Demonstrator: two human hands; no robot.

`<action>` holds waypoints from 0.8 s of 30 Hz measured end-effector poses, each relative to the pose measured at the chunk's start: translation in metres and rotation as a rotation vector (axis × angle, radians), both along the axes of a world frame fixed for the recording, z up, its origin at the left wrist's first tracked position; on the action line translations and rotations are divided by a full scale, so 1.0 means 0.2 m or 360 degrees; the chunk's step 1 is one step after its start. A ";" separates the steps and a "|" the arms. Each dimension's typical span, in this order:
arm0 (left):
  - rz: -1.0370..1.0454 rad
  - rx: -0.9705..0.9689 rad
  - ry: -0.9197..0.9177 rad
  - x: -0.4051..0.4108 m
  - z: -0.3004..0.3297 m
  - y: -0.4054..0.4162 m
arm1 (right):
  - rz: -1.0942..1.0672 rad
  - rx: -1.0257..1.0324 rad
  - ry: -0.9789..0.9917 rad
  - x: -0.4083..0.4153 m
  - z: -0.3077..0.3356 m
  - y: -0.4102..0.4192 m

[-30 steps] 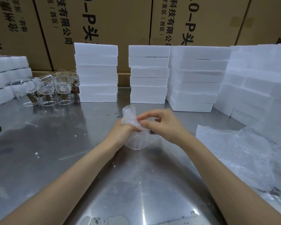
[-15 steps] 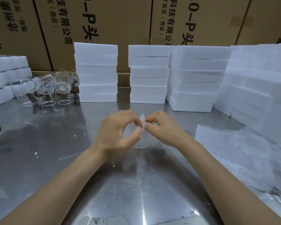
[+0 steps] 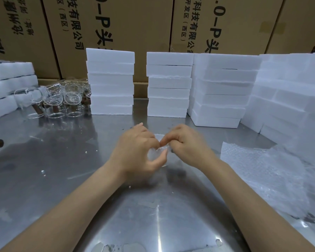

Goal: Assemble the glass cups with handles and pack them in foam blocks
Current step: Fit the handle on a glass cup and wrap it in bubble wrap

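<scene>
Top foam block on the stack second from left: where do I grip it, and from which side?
Take the top foam block by its two short ends, coming from the front. It lies flat and topmost, its ends look clear of the neighbouring stacks.

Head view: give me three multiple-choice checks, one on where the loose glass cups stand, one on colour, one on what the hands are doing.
1. Where do the spare glass cups stand?
A. far left, beside a foam stack
B. on the bubble wrap
C. near edge of the table

2. What colour are the foam blocks?
A. brown
B. white
C. blue

3. What is the state of the hands?
A. both flat on the table
B. one hangs idle
C. both work at a clear cup

Answers:
1 A, they cluster left of the leftmost upright stack.
2 B, every stack is white.
3 C, the left hand curls round the cup and the right hand pinches at its rim on the metal table.
</scene>
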State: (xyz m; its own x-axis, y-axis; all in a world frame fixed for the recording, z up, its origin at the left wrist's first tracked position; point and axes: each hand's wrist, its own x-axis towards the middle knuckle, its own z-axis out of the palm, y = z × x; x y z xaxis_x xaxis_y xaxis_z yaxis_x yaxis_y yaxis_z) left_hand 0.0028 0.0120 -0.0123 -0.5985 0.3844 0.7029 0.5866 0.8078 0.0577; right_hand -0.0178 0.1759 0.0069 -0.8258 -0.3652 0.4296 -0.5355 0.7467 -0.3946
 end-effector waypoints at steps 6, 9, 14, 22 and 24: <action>-0.0086 0.0248 0.0082 0.04 0.03 0.01 | 0.0141 0.0466 0.0046 0.01 -0.02 -0.03; -0.0078 0.0311 0.0005 0.03 0.03 0.00 | 0.0116 0.0507 -0.0025 0.01 -0.01 -0.04; -0.0076 0.0280 -0.0051 0.00 0.00 -0.01 | 0.0091 0.0552 -0.0049 0.01 -0.01 -0.05; -0.0186 0.0815 -0.0214 -0.05 0.01 -0.01 | 0.0130 0.0636 -0.0073 0.01 0.02 -0.06; -0.0198 0.1114 -0.0194 -0.10 0.04 -0.03 | 0.0129 0.0502 -0.0027 0.00 0.03 -0.04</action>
